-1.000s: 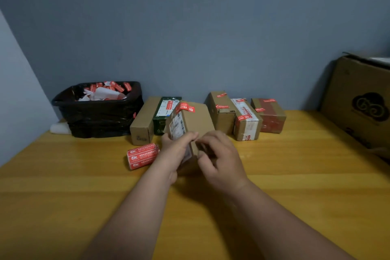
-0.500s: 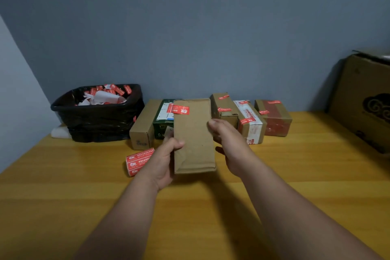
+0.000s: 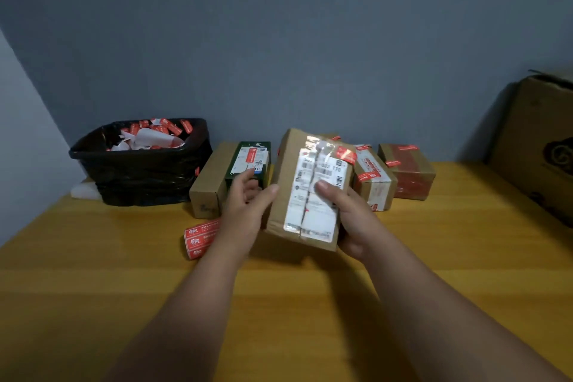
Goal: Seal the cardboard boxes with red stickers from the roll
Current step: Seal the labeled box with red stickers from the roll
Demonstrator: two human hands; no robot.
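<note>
I hold a brown cardboard box (image 3: 286, 177) tilted above the wooden table, its white shipping label under shiny tape facing me. A red sticker (image 3: 346, 154) sits at its upper right corner. My right hand (image 3: 347, 214) grips the box's right side, thumb across the label. My left hand (image 3: 248, 205) touches the box's left edge with fingers relaxed. The red sticker roll (image 3: 200, 239) lies on the table just left of my left forearm.
A black-bagged bin (image 3: 139, 164) of sticker scraps stands back left. Along the wall sit a plain brown box (image 3: 206, 192), a green box (image 3: 248, 161), a taped box (image 3: 373, 180) and a reddish box (image 3: 407, 172). A large carton (image 3: 539, 149) stands at right.
The box has been turned over: its plain brown side faced me before, now the labelled side does. My right hand moved from the far edge to grip its right side.
</note>
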